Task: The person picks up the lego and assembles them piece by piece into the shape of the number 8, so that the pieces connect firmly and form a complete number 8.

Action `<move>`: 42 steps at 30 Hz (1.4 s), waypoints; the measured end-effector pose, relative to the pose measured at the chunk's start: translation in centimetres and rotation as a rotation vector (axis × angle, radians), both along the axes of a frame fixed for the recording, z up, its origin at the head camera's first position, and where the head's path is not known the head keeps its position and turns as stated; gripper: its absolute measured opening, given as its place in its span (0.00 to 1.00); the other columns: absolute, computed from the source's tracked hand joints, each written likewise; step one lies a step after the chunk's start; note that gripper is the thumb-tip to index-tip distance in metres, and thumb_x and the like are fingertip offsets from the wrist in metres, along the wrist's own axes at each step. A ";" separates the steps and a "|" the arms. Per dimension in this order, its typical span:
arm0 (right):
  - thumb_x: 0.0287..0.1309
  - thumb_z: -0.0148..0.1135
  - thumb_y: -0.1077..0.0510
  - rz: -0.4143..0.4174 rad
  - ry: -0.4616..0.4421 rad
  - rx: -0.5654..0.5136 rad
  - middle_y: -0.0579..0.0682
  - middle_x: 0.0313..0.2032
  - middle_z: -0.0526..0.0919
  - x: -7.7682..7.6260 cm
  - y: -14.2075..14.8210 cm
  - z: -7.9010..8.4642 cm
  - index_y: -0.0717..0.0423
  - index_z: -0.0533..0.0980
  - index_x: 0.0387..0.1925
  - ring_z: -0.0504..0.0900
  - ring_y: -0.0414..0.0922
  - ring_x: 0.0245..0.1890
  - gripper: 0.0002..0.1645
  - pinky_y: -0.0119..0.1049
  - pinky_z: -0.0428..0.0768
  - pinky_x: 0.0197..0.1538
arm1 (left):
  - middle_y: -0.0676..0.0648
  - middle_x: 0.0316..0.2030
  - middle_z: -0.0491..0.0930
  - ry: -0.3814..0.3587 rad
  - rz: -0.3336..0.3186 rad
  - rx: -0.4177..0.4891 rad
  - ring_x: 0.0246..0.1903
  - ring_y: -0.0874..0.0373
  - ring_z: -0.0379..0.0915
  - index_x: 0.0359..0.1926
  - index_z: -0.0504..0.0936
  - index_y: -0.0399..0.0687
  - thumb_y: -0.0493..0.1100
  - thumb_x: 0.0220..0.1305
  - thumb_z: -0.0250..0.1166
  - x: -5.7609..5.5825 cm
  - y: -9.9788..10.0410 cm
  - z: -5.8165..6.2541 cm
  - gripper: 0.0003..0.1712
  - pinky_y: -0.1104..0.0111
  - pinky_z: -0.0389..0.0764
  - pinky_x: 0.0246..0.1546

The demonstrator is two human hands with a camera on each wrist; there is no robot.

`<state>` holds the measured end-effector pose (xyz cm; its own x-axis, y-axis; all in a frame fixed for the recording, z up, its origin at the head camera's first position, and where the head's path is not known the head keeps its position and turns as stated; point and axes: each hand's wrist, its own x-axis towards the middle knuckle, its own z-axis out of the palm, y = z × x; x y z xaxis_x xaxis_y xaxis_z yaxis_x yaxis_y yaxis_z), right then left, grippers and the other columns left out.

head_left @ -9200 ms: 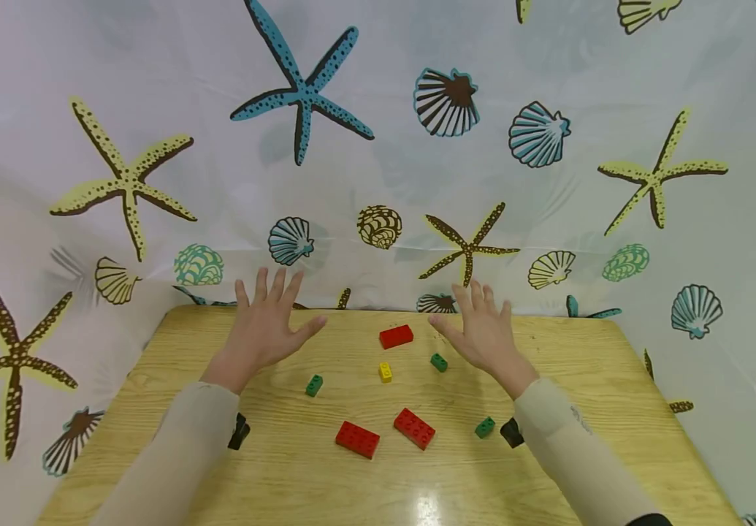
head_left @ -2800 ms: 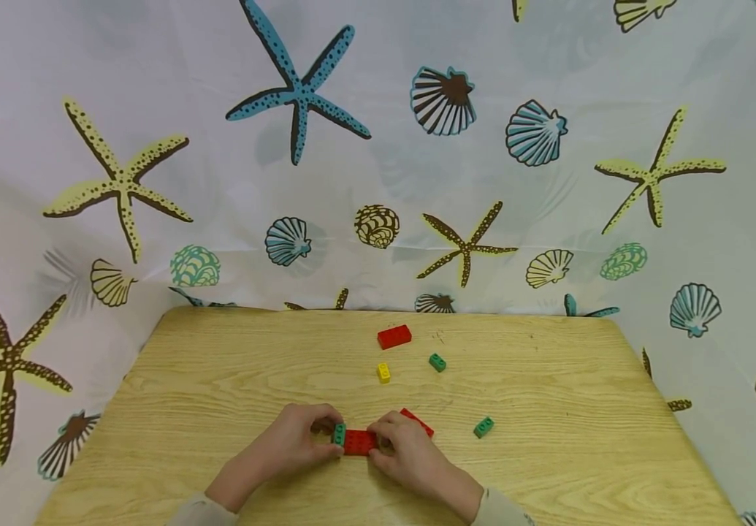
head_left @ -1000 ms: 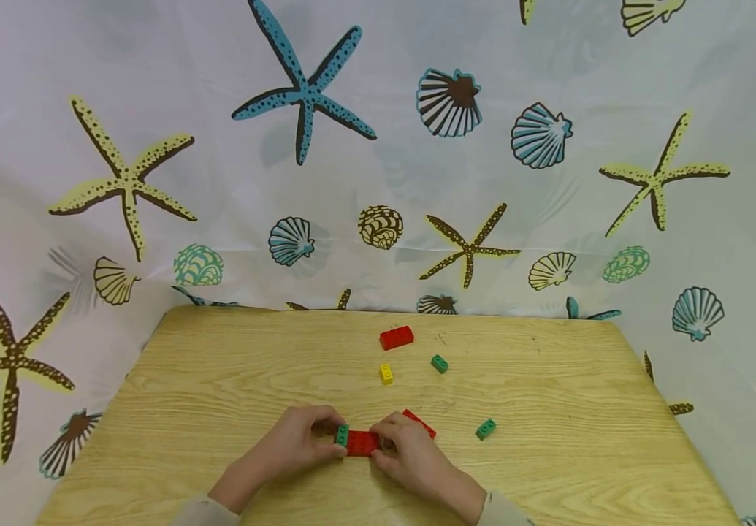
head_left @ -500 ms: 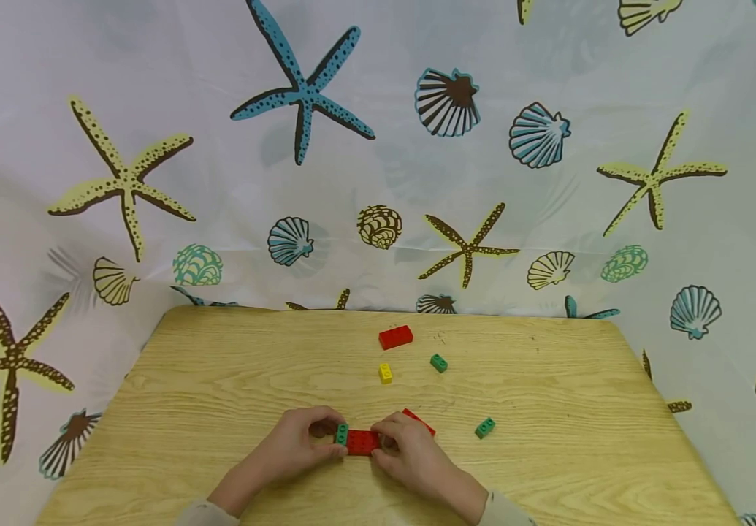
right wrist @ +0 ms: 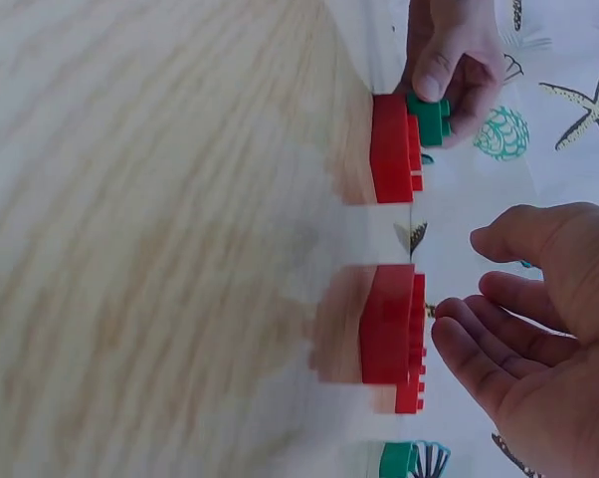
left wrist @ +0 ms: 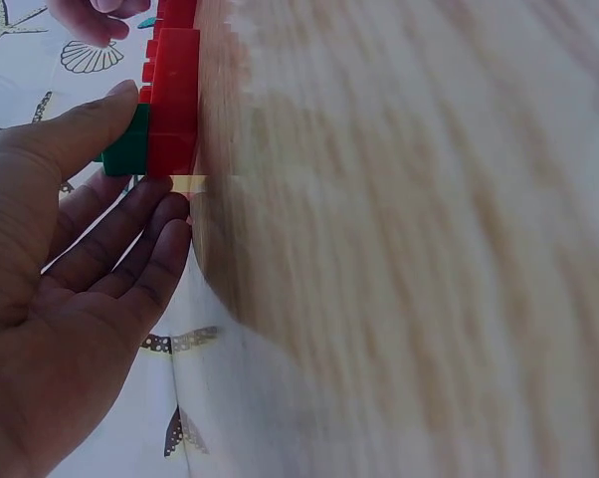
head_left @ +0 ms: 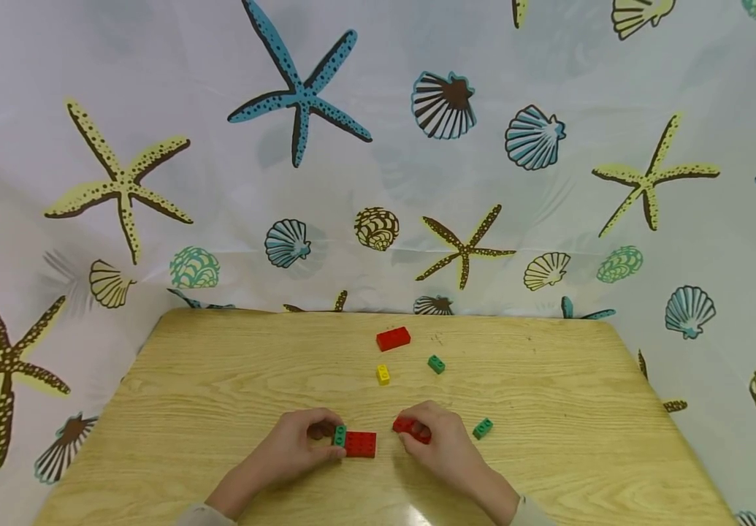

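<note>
My left hand [head_left: 295, 442] pinches a small green brick [head_left: 340, 436] between thumb and fingers. That green brick sits on the left end of a red brick [head_left: 361, 444] lying on the table; the left wrist view shows the green brick [left wrist: 128, 149] against the studs of the red one [left wrist: 175, 90]. To the right, my right hand [head_left: 446, 446] hovers over a second red brick [head_left: 405, 425], partly covering it. In the right wrist view the thumb and fingers of this hand [right wrist: 558, 299] are spread apart, close to the second red brick [right wrist: 387, 324] and not visibly gripping it.
Farther back on the wooden table [head_left: 220, 365] lie a third red brick [head_left: 394, 338], a yellow brick [head_left: 383, 375] and a green brick [head_left: 436, 364]. Another green brick [head_left: 483, 429] lies right of my right hand. A patterned cloth [head_left: 351, 183] hangs behind the table.
The right hand has let go of the first red brick and moved right to the second. My left hand stays at the green brick, which earlier lay loose on the table's left side.
</note>
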<state>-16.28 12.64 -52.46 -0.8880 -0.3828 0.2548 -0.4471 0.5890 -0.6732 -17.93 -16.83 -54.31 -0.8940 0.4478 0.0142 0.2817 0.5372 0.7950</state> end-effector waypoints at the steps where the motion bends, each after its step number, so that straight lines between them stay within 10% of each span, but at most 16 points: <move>1: 0.64 0.73 0.63 -0.016 0.019 0.009 0.53 0.44 0.88 0.0 0.3 0.0 0.61 0.86 0.49 0.85 0.43 0.38 0.12 0.33 0.86 0.41 | 0.57 0.44 0.87 -0.002 -0.001 0.000 0.45 0.59 0.84 0.51 0.87 0.51 0.53 0.63 0.78 0.0 0.0 0.0 0.20 0.68 0.85 0.47; 15: 0.57 0.78 0.62 -0.239 0.106 0.080 0.51 0.47 0.89 -0.2 5.2 -0.4 0.58 0.87 0.47 0.86 0.49 0.44 0.15 0.39 0.86 0.45 | 0.57 0.43 0.87 0.017 -0.004 0.002 0.44 0.63 0.83 0.52 0.86 0.51 0.53 0.63 0.78 0.2 -0.1 0.0 0.20 0.69 0.84 0.47; 42: 0.56 0.79 0.61 -0.344 0.074 0.163 0.54 0.48 0.89 0.0 9.1 -1.4 0.60 0.87 0.48 0.87 0.53 0.51 0.17 0.51 0.87 0.53 | 0.57 0.44 0.87 0.015 -0.016 0.019 0.45 0.64 0.83 0.52 0.86 0.51 0.53 0.64 0.77 0.3 -0.2 -0.2 0.21 0.68 0.85 0.48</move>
<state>-16.29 21.74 -53.91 -0.9531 -0.1067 0.2832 -0.2487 0.8093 -0.5321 -17.65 -17.06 -54.49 -0.8864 0.4614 0.0363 0.3021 0.5173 0.8007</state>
